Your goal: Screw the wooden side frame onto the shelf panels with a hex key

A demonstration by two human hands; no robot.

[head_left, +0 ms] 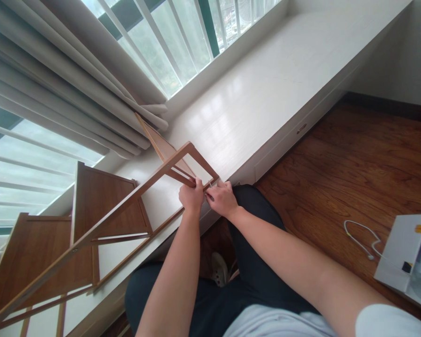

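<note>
A wooden shelf rack with slanted brown panels lies on the white window ledge, near its front edge. My left hand is closed around a wooden crosspiece at the rack's near end. Close beside it, my right hand pinches a thin metal rod, which looks like a hex key, at the frame's corner. The fingers partly hide the rod and the joint it meets. Small screw heads show along the rack's long side rail.
A grey curtain hangs by barred windows at the left and touches the ledge. On the wooden floor to the right, a white box stands with a white cable beside it. My knees are against the ledge's front.
</note>
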